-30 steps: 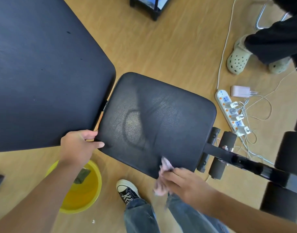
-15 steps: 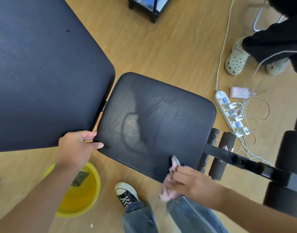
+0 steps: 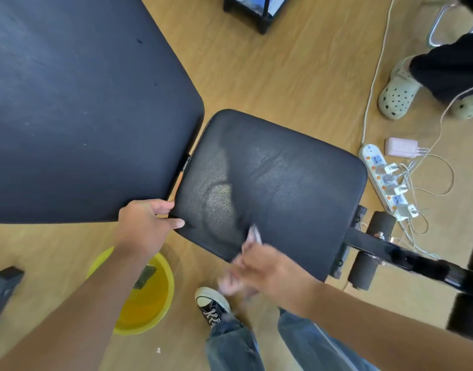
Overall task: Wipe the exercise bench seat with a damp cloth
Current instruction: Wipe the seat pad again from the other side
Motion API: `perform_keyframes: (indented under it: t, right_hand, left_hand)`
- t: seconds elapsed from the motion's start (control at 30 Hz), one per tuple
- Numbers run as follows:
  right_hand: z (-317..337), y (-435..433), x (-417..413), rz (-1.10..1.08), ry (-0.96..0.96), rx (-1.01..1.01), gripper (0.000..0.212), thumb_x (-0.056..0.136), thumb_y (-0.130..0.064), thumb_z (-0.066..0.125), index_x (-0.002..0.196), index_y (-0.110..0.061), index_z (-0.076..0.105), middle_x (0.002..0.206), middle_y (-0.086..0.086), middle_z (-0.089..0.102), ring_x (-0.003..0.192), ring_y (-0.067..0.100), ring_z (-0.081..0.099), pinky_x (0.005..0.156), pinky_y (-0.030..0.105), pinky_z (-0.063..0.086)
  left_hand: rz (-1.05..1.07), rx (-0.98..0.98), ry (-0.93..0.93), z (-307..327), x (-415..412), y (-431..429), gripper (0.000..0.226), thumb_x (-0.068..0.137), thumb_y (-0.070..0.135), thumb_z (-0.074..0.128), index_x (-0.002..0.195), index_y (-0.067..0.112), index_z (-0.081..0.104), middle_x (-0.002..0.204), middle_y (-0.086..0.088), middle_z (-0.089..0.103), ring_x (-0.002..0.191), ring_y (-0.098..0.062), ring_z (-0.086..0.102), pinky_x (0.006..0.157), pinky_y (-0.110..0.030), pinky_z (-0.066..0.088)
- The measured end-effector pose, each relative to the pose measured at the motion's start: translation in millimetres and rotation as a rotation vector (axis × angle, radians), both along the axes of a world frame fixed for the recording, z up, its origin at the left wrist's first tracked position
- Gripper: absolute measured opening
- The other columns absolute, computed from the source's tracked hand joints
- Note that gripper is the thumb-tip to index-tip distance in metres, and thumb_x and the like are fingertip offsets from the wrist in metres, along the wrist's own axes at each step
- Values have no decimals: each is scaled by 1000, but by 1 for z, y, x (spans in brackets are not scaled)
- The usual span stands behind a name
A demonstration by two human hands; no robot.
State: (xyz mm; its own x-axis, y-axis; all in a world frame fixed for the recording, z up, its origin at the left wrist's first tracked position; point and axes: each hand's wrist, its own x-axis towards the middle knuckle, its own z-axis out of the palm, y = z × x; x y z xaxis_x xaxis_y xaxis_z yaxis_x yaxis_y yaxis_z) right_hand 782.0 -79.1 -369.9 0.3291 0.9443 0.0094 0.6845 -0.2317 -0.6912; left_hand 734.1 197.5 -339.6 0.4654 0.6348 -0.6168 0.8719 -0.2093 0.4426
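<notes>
I see the black bench seat [image 3: 270,188] filling the middle of my view, with the larger back pad [image 3: 77,103] beside it at nine to eleven o'clock, a narrow gap between them. My left hand [image 3: 147,226] clamps the seat's corner at about eight o'clock of the pad, thumb on top, fingers curled into the gap. My right hand [image 3: 267,266] is blurred at the seat's six o'clock edge, closed around a pale pink cloth [image 3: 252,236] whose tip pokes up onto the pad. A damp patch shows near the seat's centre-left. On the wooden floor, a yellow basin [image 3: 149,295] sits at seven o'clock below my left forearm, and a power strip [image 3: 382,180] lies at three o'clock.
</notes>
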Motion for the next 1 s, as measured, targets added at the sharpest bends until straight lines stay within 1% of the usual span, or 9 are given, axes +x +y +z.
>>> perform_keyframes:
  t: [0.1, 0.27, 0.33, 0.47, 0.57, 0.67, 0.8, 0.93, 1.0]
  right_hand:
    - [1, -31, 47, 343, -318, -245, 25, 98, -10, 54, 115, -20, 69, 108, 3, 65, 98, 24, 61, 86, 35, 53]
    - [19, 27, 134, -819, -73, -41, 18, 91, 10, 67, 108, 8, 74, 91, 19, 54, 83, -12, 59, 76, -5, 39]
    - [22, 74, 121, -951, 148, -65, 9, 92, 10, 59, 96, 14, 67, 88, 9, 56, 67, -17, 55, 66, -4, 40]
    - [18, 110, 33, -474, 323, -102, 8, 86, -17, 69, 85, -13, 62, 84, -1, 69, 76, 18, 64, 72, 37, 58]
    - [19, 75, 17, -103, 131, -94, 13, 100, -17, 59, 97, -17, 71, 98, -6, 70, 82, 15, 65, 99, 27, 51]
    - [18, 67, 69, -351, 135, -196, 21, 100, -15, 60, 85, -22, 73, 96, -15, 70, 77, 8, 68, 92, 23, 49]
    - [-1, 139, 91, -581, -188, -216, 27, 81, 7, 66, 105, -4, 73, 105, 15, 60, 98, 31, 53, 84, 39, 46]
    - [-15, 182, 39, -34, -266, -210, 48, 96, -2, 25, 117, -1, 68, 114, 16, 63, 119, 28, 49, 108, 43, 33]
    - [-14, 183, 56, 389, -630, -284, 45, 91, -13, 18, 108, -7, 59, 86, 15, 48, 117, 33, 44, 108, 49, 29]
  left_hand:
    - [-3, -10, -23, -1, 0, -1, 48, 66, 12, 88, 112, 14, 76, 105, -2, 75, 87, -9, 65, 84, -23, 44]
    - [-21, 6, -38, -4, -2, 2, 47, 66, 13, 89, 111, 15, 76, 103, 0, 75, 84, -4, 64, 83, -19, 43]
    - [-20, 10, -41, -5, -3, 1, 47, 65, 13, 89, 111, 14, 76, 102, 0, 75, 81, -2, 64, 83, -19, 44]
    - [-23, 17, -27, -7, -2, 2, 48, 66, 13, 89, 112, 12, 75, 105, -1, 75, 89, -12, 66, 86, -23, 47]
    - [-3, 1, -31, -6, -2, 1, 48, 66, 11, 89, 112, 12, 75, 104, -2, 75, 88, -11, 66, 84, -21, 45]
    - [-9, -2, -26, -5, -2, 0, 47, 68, 12, 87, 113, 14, 75, 107, -1, 74, 85, -8, 65, 82, -19, 43]
    - [-23, 16, -34, -6, -1, 1, 47, 68, 12, 87, 113, 14, 75, 107, 0, 74, 83, -6, 62, 80, -16, 41]
    - [-93, 57, -12, -10, -2, 3, 35, 68, 15, 86, 101, 17, 80, 101, 5, 77, 96, -13, 69, 78, -20, 46]
    - [-99, 48, -25, -10, -2, 4, 36, 66, 14, 86, 102, 15, 79, 101, 2, 77, 97, -16, 70, 82, -25, 50]
